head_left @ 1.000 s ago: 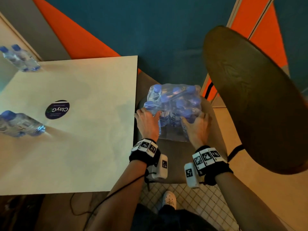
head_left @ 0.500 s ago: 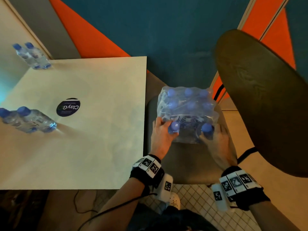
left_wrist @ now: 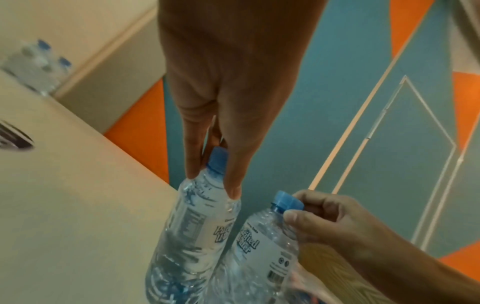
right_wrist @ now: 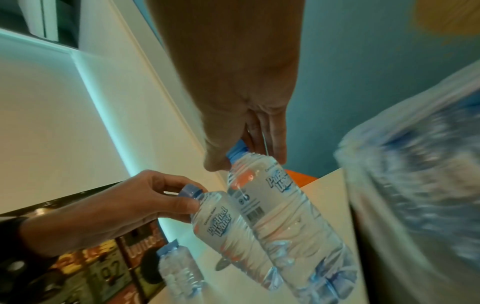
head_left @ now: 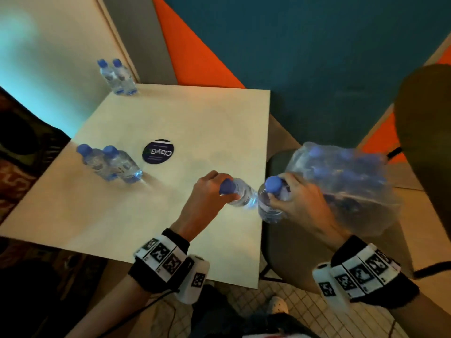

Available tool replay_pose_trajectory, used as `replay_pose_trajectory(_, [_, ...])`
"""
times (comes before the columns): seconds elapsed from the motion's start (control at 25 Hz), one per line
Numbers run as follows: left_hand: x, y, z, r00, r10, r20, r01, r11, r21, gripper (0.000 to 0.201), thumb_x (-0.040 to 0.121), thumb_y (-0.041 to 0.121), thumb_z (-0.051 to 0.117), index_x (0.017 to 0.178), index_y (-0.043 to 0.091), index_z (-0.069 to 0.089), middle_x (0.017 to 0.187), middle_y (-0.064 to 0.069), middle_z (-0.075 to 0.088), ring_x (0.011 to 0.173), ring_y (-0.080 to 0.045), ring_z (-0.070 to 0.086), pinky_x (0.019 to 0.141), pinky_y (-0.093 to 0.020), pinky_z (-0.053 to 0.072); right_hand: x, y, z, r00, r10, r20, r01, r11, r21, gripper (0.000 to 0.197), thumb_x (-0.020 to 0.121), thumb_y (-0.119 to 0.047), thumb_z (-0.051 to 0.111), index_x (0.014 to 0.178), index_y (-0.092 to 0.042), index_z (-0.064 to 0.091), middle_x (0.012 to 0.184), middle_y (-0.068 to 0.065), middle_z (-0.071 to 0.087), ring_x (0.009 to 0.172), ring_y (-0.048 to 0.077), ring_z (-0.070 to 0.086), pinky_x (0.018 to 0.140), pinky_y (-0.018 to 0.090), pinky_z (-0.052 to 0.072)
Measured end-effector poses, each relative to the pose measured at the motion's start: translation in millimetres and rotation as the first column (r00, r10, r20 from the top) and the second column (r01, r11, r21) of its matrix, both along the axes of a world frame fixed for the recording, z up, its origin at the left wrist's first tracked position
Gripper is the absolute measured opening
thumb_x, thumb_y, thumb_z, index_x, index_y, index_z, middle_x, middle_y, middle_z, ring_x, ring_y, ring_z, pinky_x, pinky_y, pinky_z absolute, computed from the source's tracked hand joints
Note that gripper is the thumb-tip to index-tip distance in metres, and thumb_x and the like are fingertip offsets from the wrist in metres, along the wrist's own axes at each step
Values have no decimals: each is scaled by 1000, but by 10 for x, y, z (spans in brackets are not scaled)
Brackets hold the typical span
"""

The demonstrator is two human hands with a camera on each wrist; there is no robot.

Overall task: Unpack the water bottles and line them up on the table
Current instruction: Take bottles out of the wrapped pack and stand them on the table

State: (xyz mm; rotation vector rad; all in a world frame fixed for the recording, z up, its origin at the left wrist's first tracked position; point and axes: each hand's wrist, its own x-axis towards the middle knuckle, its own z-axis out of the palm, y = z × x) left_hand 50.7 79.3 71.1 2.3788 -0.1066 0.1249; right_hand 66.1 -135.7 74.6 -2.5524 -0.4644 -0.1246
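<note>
My left hand [head_left: 225,190] grips a clear, blue-capped water bottle [head_left: 241,195] by its neck above the right edge of the cream table [head_left: 195,123]. My right hand [head_left: 277,192] holds a second bottle [head_left: 269,206] by its neck, just right of the first; the two bottles hang side by side and seem to touch. In the left wrist view my fingers [left_wrist: 193,160] pinch under the cap of the bottle [left_wrist: 192,226]. The right wrist view shows my right-hand bottle [right_wrist: 280,205]. The shrink-wrapped pack [head_left: 341,186] with several bottles sits on the chair to the right.
Two bottles [head_left: 119,76] stand at the table's far left corner and two bottles [head_left: 109,162] at its left edge. A round dark sticker [head_left: 158,151] lies mid-table. A dark chair seat [head_left: 280,240] holds the pack; a round dark tabletop [head_left: 424,142] is at the right.
Both hands were at the near side of the pack; now each holds one bottle lifted clear of it, moved left to the table's right edge. The view has turned left.
</note>
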Motion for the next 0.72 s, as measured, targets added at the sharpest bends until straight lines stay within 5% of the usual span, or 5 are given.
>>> replay_pose_trajectory(0.24, [8, 1489, 204, 968, 230, -104, -200, 950, 241, 29, 71, 15, 78, 95, 4, 66, 89, -21, 67, 82, -35, 61, 67, -28, 35, 355, 1470, -6, 951, 295, -95, -271, 941, 204, 32, 77, -26, 70, 103, -11, 58, 102, 8, 65, 89, 30, 60, 79, 44, 51])
replay_pose_trajectory(0.4, [37, 2401, 159, 929, 347, -128, -296, 905, 306, 15, 77, 9, 71, 81, -2, 62, 83, -24, 66, 80, -36, 61, 64, -31, 35, 540, 2544, -71, 904, 412, -114, -377, 894, 243, 34, 79, -27, 71, 102, -7, 57, 101, 11, 64, 88, 31, 59, 77, 42, 48])
replay_pose_trajectory(0.64, [291, 3338, -24, 873, 461, -157, -359, 827, 433, 17, 75, 12, 72, 86, 2, 63, 90, -24, 66, 85, -39, 62, 68, -35, 42, 720, 3650, -154, 858, 477, -190, -427, 869, 250, 24, 79, -17, 69, 92, -5, 53, 101, 19, 63, 90, 32, 59, 68, 31, 34])
replay_pose_trajectory(0.72, [359, 3499, -93, 860, 477, -181, -364, 822, 437, 15, 74, 12, 71, 84, 5, 63, 91, -23, 64, 86, -39, 61, 71, -37, 46, 755, 3860, -212, 849, 483, -215, -435, 870, 233, 26, 80, -18, 67, 96, -4, 52, 105, 21, 62, 93, 34, 60, 70, 33, 39])
